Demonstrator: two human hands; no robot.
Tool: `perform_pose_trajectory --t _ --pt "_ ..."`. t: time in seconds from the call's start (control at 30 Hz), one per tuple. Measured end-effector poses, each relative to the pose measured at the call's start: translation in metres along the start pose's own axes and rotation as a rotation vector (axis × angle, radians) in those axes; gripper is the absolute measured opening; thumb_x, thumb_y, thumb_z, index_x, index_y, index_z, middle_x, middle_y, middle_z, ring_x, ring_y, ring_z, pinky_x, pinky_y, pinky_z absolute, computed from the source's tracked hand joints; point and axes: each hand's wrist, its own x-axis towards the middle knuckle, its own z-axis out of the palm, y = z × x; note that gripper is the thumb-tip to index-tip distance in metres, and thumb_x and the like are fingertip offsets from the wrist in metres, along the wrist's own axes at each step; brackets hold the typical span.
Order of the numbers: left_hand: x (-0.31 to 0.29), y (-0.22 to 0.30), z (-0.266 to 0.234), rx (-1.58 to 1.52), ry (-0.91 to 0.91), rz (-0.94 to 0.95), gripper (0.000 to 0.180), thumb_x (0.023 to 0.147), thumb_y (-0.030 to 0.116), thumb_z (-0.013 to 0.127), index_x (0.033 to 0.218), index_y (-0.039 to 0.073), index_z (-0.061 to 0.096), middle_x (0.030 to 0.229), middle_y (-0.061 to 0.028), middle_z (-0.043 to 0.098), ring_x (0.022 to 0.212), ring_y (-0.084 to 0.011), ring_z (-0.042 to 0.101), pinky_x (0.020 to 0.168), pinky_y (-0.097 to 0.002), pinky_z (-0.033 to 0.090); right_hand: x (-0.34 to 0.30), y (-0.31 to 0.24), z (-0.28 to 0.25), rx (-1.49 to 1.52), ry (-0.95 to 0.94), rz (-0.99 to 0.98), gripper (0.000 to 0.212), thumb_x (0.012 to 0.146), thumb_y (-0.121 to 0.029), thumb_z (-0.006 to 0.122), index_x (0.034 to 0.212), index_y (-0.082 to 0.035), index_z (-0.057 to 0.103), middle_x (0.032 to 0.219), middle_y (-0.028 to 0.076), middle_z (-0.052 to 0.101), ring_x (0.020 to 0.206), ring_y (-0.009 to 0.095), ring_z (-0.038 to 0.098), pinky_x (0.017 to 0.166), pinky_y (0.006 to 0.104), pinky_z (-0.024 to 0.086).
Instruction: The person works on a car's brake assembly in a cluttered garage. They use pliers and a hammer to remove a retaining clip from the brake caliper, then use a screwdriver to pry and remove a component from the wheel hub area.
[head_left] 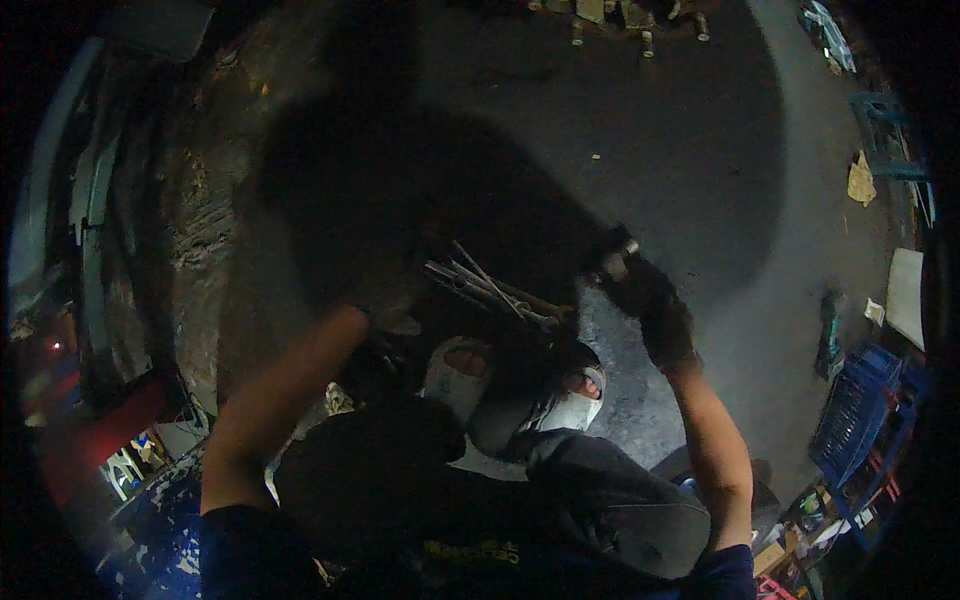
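Observation:
My right hand [652,308], in a dark glove, reaches forward on the right. Its fingers are closed on a short metal part [616,264] with a pale, shiny side; its exact kind is too dark to tell. My left hand [392,312] sits in deep shadow at the left, near several metal wrenches [490,288]. Its fingers are lost in the dark, so whether it holds anything does not show. The wrenches lie together in front of my feet, between my two hands.
My feet in white open-toed slippers [455,375] are just below the wrenches. Blue plastic crates [855,415] stand at the right. Metal parts [640,15] lie at the far edge. A red object [105,440] is at the left. My shadow darkens the floor ahead.

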Motion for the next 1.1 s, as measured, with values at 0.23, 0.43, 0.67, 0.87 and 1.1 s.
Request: perform_pose_trajectory --t 0.23,0.43,0.67,0.87,1.1 --pt "-0.058 -0.025 0.076 -0.135 0.008 -0.202 0.070 0.091 0.023 0.064 0.154 0.004 0.040 0.160 -0.0266 0.037 0.147 -0.0456 0.036 0.117 -0.0553 0.038 0.030 -0.033 -0.007 0.075 0.065 -0.204 0.050 0.098 -0.019 0.059 0.146 -0.008 0.050 0.135 0.021 0.063 0.119 0.043 0.061 0.096 0.0514 0.051" --pt "-0.069 -0.040 0.132 -0.671 0.220 -0.442 0.060 0.093 0.020 0.059 0.149 0.003 0.048 0.157 -0.0269 0.041 0.144 -0.0439 0.041 0.116 -0.0549 0.040 0.041 -0.050 -0.018 0.081 -0.038 0.059 0.039 0.101 -0.033 0.061 0.128 -0.005 0.064 0.126 0.022 0.066 0.121 0.044 0.060 0.099 0.0488 0.050" --pt "-0.076 -0.048 0.147 -0.660 0.190 -0.436 0.059 0.094 0.019 0.057 0.150 0.004 0.048 0.157 -0.0265 0.041 0.143 -0.0437 0.042 0.116 -0.0547 0.040 0.041 -0.022 0.007 -0.094 -0.012 -0.189 0.034 0.097 -0.027 0.064 0.121 -0.004 0.065 0.120 0.022 0.067 0.109 0.042 0.062 0.091 0.0501 0.051" --pt "-0.079 -0.055 0.141 -0.618 0.164 -0.424 0.058 0.095 0.019 0.056 0.151 0.005 0.047 0.157 -0.0262 0.042 0.142 -0.0435 0.043 0.115 -0.0545 0.041 0.045 -0.028 0.008 -0.058 -0.016 -0.187 0.039 0.090 -0.023 0.069 0.125 -0.006 0.065 0.127 0.021 0.065 0.108 0.044 0.062 0.093 0.0525 0.051" --pt "-0.078 -0.063 0.134 -0.564 0.130 -0.414 0.057 0.096 0.018 0.054 0.152 0.006 0.046 0.156 -0.0258 0.043 0.141 -0.0432 0.045 0.115 -0.0542 0.041 0.043 -0.056 -0.002 0.083 -0.046 -0.139 0.050 0.089 -0.025 0.071 0.134 -0.007 0.057 0.127 0.023 0.064 0.116 0.044 0.060 0.098 0.0508 0.051"
